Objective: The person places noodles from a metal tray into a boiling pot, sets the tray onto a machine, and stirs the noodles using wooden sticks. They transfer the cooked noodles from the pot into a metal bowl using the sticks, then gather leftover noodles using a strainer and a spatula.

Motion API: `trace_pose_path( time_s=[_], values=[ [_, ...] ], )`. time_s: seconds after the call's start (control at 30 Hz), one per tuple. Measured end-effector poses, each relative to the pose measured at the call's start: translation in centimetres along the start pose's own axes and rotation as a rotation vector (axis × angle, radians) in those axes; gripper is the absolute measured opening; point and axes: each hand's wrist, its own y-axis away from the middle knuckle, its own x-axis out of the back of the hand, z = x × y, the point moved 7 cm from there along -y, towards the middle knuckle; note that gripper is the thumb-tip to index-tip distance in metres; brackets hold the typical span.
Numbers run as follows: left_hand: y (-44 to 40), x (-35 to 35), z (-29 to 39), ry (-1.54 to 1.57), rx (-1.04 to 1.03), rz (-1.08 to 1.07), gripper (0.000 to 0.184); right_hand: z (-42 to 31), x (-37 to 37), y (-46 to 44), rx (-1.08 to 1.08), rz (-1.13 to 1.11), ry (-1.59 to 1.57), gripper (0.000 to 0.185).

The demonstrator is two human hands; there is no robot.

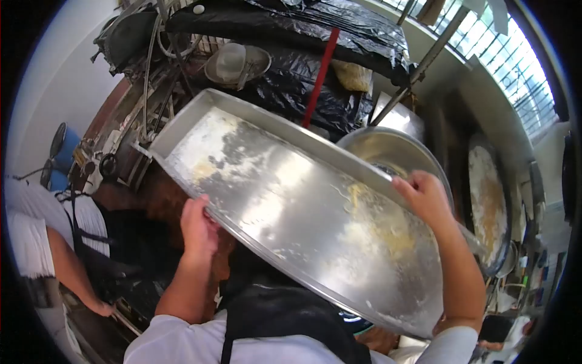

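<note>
Left hand (200, 227) gripping the near rim and right hand (424, 194) curled over the far rim, a person holds a long, shallow metal tray (291, 188) slantwise in front of the body, its inside smeared with white powder and yellowish residue. The left thumb shows along the edge; how far the fingers reach underneath is hidden. With the two holds placed at opposite sides and toward different ends, the tray could twist or dip if one grip slipped, perhaps on powdery metal, and loose powder could slide off over the rim. Its far side overlaps a round metal basin (418, 155) in the view, so a careless swing might knock it; whether they touch cannot be told. The tray hides most of what lies beneath, though reddish-brown floor (145, 200) shows at left. Beyond, black plastic sheeting (285, 88) covers two levels behind a red upright pole (321, 79), with a translucent plastic tub (231, 60) on the lower one. At right stands a large round pan (487, 197), caked white and brown, below a barred window (515, 73). At left, near blue buckets (65, 148), is another person's bare forearm (73, 273).
</note>
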Motion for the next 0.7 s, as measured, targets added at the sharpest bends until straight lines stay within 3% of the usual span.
trace_pose_path(
  time_s=[0.07, 0.17, 0.37, 0.43, 0.6, 0.7],
  values=[
    [-6.0, 4.2, 1.7, 0.051, -0.004, 0.052, 0.008, -5.4, -1.9, -3.0, 0.01, -0.044, 0.004, 0.052],
    [-12.5, 5.7, 8.1, 0.133, -0.05, 0.089, 0.033, -14.0, -5.3, -7.7, 0.046, -0.123, -0.021, 0.052],
    [-27.4, 14.0, 22.1, 0.131, -0.149, 0.156, 0.047, -32.0, -13.2, -17.1, 0.245, -0.243, -0.144, 0.052],
    [-28.6, 15.4, 26.4, 0.086, -0.229, 0.285, 0.049, -36.3, -14.8, -19.6, 0.319, -0.263, -0.187, 0.054],
    [-31.3, 19.8, 36.6, 0.116, -0.329, 0.319, 0.053, -46.0, -21.1, -25.1, 0.45, -0.42, -0.275, 0.063],
    [-30.0, 20.1, 37.4, -0.08, -0.608, 0.374, 0.051, -45.6, -25.0, -27.4, 0.377, -0.474, -0.334, 0.065]
  ],
)
